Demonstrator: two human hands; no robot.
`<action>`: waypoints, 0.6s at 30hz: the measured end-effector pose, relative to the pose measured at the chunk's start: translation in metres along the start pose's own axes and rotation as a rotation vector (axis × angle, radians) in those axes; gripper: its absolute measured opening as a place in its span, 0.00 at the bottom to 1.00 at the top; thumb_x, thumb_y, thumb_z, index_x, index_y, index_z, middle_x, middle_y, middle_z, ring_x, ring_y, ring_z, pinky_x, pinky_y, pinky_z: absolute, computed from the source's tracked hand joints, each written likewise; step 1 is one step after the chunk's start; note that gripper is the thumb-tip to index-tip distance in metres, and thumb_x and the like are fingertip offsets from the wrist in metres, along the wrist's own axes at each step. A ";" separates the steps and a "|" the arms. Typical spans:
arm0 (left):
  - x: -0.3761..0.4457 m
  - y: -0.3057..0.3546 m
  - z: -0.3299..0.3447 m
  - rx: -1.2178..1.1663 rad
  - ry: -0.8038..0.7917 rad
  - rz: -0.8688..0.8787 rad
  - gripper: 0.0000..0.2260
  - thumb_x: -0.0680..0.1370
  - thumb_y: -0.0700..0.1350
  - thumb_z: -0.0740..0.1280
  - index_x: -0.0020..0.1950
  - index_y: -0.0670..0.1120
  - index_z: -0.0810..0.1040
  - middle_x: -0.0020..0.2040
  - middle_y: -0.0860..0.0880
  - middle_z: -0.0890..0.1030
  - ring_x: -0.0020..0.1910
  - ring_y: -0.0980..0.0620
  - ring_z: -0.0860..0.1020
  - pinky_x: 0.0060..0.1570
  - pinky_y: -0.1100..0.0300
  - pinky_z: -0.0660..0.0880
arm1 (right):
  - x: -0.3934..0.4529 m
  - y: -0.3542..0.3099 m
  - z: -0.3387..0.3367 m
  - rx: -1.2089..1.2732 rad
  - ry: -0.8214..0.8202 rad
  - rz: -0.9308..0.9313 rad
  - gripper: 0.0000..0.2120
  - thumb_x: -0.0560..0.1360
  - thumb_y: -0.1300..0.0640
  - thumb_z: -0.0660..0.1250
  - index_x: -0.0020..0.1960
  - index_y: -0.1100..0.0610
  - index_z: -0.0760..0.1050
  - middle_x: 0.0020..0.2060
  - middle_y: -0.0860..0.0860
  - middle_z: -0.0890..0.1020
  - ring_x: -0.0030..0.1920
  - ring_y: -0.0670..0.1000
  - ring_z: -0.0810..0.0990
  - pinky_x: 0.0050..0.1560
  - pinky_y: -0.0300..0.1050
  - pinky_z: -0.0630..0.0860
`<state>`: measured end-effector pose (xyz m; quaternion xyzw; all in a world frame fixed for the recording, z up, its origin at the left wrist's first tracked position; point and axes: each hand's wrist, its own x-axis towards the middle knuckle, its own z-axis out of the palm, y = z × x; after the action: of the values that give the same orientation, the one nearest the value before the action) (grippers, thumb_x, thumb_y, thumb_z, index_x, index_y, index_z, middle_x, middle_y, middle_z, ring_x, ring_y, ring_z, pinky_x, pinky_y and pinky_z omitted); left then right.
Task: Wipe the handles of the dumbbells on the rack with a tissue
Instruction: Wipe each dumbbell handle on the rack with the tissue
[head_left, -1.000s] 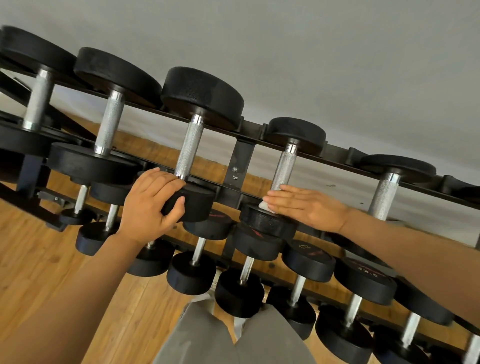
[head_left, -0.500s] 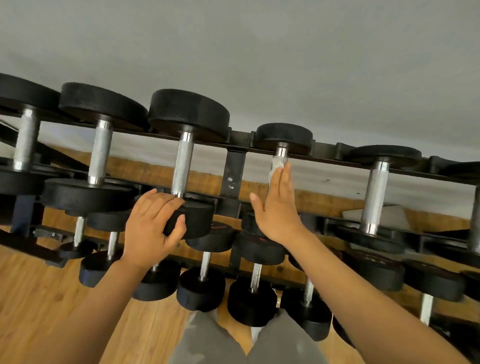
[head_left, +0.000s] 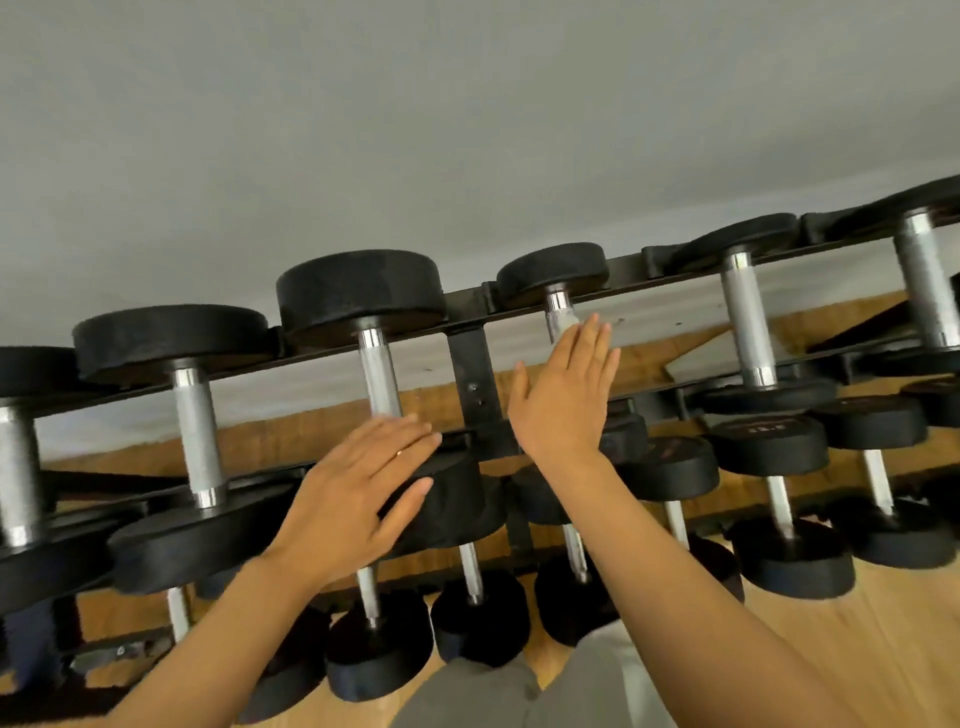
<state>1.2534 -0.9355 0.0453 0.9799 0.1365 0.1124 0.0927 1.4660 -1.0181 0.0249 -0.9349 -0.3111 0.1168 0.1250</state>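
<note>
While your flat right hand (head_left: 563, 395) presses along a top-tier dumbbell handle (head_left: 558, 317) at frame centre, tissue hidden, your open left hand (head_left: 358, 488) steadies a neighbouring weight head (head_left: 447, 499); next, move along the rack (head_left: 470, 374).

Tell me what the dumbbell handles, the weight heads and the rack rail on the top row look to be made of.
Handles: bright silver metal, likely chromed steel; the matte grey middle suggests knurling, with shiny collars at the ends. Weight heads: matte black with a slightly grainy surface, probably rubber-coated. Rack rail: black, smooth, flat bar, apparently painted steel, with a bolted upright bracket.
</note>
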 end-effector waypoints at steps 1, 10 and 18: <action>0.011 -0.008 -0.005 0.030 0.009 0.016 0.22 0.85 0.54 0.55 0.72 0.43 0.74 0.71 0.46 0.74 0.73 0.50 0.68 0.77 0.52 0.59 | 0.000 -0.003 0.002 0.034 0.020 0.006 0.36 0.82 0.43 0.49 0.78 0.64 0.41 0.78 0.62 0.42 0.78 0.60 0.39 0.77 0.54 0.39; 0.103 -0.065 -0.020 0.450 0.031 0.012 0.28 0.84 0.55 0.52 0.79 0.40 0.61 0.79 0.41 0.61 0.80 0.43 0.56 0.79 0.50 0.43 | 0.020 -0.037 0.009 0.029 0.044 0.160 0.39 0.82 0.42 0.49 0.77 0.68 0.37 0.77 0.66 0.43 0.78 0.62 0.41 0.77 0.54 0.41; 0.100 -0.069 -0.014 0.433 0.124 0.086 0.27 0.84 0.53 0.56 0.78 0.39 0.64 0.77 0.39 0.66 0.78 0.41 0.60 0.78 0.45 0.52 | -0.010 -0.037 0.011 0.035 -0.123 0.339 0.43 0.81 0.41 0.54 0.76 0.69 0.33 0.76 0.66 0.40 0.77 0.63 0.40 0.77 0.55 0.41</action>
<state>1.3266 -0.8391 0.0638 0.9730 0.1209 0.1445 -0.1331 1.4343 -0.9939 0.0274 -0.9627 -0.1538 0.1987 0.1006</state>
